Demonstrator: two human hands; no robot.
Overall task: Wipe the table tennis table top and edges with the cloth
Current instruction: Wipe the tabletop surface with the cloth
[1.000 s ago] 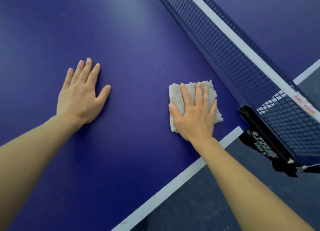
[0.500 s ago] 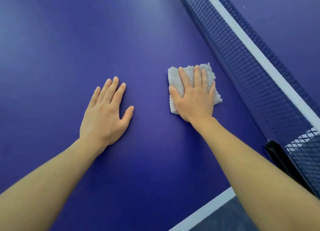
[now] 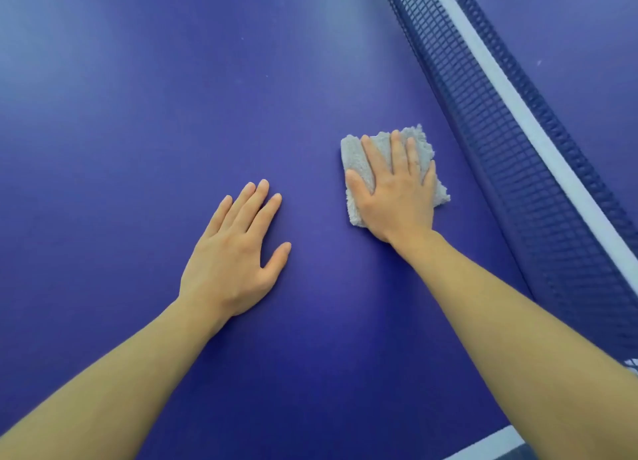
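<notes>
A: Which step is this?

B: Wiping the top, I'd judge. The right hand (image 3: 397, 190) lies flat on the folded grey cloth (image 3: 357, 162), fingers spread, pressing rather than clamped in a grip. The cloth sits on the blue desk (image 3: 138, 114), just beside the net (image 3: 500, 148).

A: And the left hand (image 3: 231, 256)?

B: Open, palm down on the desk, farther from the net, holding nothing.

A: Next?

B: Probably sliding the cloth along under steady pressure; the white edge line (image 3: 490, 446), well away from the net, looks unwiped.
</notes>
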